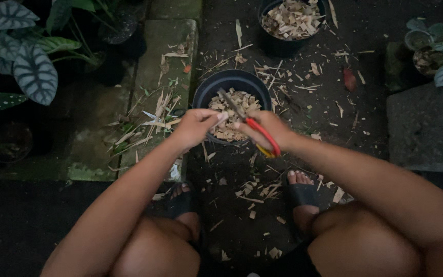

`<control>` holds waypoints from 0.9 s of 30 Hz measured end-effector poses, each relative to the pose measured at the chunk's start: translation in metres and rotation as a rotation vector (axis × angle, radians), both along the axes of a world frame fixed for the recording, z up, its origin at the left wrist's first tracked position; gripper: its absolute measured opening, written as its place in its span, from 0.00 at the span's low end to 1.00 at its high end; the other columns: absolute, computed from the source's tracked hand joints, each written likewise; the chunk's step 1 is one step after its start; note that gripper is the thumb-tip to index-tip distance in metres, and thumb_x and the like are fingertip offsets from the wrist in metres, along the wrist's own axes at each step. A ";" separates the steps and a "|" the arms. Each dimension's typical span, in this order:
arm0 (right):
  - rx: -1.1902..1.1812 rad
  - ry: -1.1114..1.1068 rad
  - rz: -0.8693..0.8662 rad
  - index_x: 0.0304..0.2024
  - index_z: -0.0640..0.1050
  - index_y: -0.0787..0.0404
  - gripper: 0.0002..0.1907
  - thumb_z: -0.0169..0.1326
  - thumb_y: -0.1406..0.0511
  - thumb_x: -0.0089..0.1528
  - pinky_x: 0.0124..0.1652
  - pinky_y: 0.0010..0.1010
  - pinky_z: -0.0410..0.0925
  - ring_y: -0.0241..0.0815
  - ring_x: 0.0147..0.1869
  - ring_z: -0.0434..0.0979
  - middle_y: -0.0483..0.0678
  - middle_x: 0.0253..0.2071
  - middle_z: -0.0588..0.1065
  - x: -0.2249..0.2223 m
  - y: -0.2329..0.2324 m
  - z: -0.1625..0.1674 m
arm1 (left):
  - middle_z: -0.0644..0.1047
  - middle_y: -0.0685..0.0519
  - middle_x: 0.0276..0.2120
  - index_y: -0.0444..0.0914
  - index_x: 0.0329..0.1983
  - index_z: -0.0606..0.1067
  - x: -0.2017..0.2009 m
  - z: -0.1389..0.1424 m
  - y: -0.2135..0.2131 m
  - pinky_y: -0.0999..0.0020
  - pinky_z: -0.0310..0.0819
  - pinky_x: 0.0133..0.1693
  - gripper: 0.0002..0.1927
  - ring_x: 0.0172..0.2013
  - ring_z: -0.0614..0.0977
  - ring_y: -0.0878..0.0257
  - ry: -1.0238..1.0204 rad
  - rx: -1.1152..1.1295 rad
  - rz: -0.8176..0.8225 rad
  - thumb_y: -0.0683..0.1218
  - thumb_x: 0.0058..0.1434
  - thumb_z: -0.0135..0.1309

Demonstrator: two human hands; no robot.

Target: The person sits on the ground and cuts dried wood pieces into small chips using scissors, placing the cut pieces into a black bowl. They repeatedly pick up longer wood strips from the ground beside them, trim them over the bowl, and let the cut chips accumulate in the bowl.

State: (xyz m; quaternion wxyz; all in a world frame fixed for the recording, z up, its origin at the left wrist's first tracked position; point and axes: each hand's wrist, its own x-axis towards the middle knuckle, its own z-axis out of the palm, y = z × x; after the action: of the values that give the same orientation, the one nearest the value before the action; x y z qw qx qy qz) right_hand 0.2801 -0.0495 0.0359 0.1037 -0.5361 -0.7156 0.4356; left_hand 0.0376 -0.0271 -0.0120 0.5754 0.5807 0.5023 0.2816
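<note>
My right hand grips red-handled shears whose dark blades point up-left over a black pot holding pale cut bamboo chips. My left hand is closed on a thin pale strip, its fingertips meeting the blades above the pot's near rim. Both hands hover just over the pot. My knees and sandalled feet are below, on the dark ground.
A second black pot of chips stands at the top centre. Pale strips and chips litter the ground and a mossy stone slab on the left. Leafy plants stand far left, a potted plant and stone block on the right.
</note>
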 end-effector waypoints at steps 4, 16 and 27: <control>-0.007 0.238 -0.070 0.41 0.77 0.60 0.15 0.54 0.55 0.65 0.29 0.30 0.71 0.37 0.26 0.76 0.45 0.25 0.75 0.000 0.003 -0.005 | 0.84 0.50 0.39 0.33 0.52 0.80 0.008 0.003 -0.006 0.73 0.75 0.43 0.15 0.39 0.80 0.69 -0.018 0.050 -0.108 0.47 0.69 0.54; 0.022 0.314 -0.138 0.41 0.75 0.62 0.10 0.51 0.61 0.67 0.33 0.28 0.76 0.36 0.30 0.80 0.45 0.28 0.76 0.007 0.009 -0.014 | 0.84 0.55 0.37 0.35 0.47 0.82 0.010 0.004 -0.004 0.72 0.75 0.42 0.12 0.38 0.82 0.70 0.098 0.105 -0.153 0.47 0.68 0.55; 0.134 0.213 -0.217 0.41 0.77 0.60 0.08 0.53 0.63 0.65 0.36 0.31 0.73 0.37 0.32 0.79 0.45 0.29 0.77 0.012 0.012 -0.018 | 0.82 0.59 0.29 0.38 0.46 0.85 0.001 0.019 -0.009 0.73 0.72 0.35 0.13 0.29 0.76 0.73 0.147 0.091 -0.143 0.50 0.64 0.60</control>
State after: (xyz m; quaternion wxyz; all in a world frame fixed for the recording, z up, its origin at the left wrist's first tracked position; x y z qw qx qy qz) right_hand 0.2926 -0.0377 0.0178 0.2608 -0.5531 -0.6658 0.4276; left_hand 0.0388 -0.0357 0.0073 0.5287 0.6595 0.4874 0.2190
